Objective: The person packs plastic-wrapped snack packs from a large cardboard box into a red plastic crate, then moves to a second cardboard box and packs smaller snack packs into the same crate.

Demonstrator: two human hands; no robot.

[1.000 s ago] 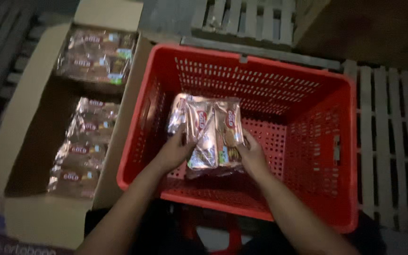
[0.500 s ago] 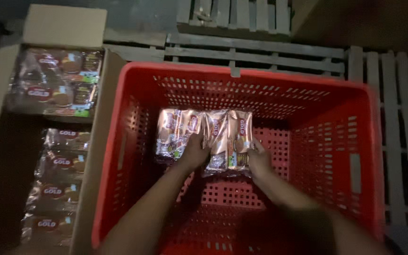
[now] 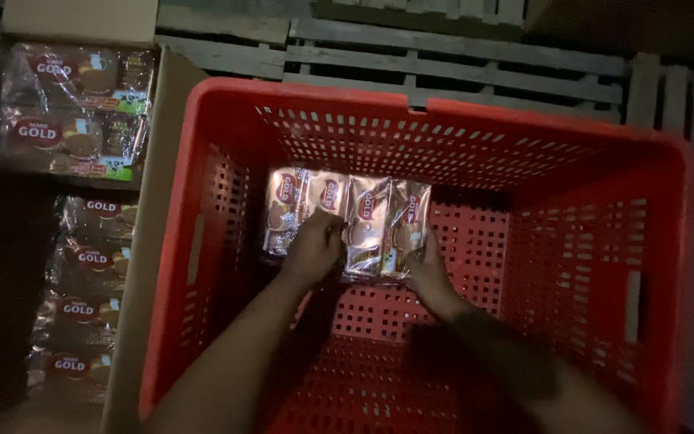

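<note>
Since the earlier frame the biscuit packs [image 3: 347, 221] have sunk lower, now lying on the red crate's [image 3: 435, 128] floor against its far wall. The left hand [image 3: 312, 251] and right hand [image 3: 426, 269] still grasp them (shiny foil, four side by side). The cardboard box [image 3: 134, 265] at the crate's left edge holds more packs.

I see dim, low light, grey wooden slatted pallets [image 3: 459, 60] along the top and right edge, an open cardboard carton [image 3: 144, 241] at left, dark shadowed floor [image 3: 644, 24] at upper right
</note>
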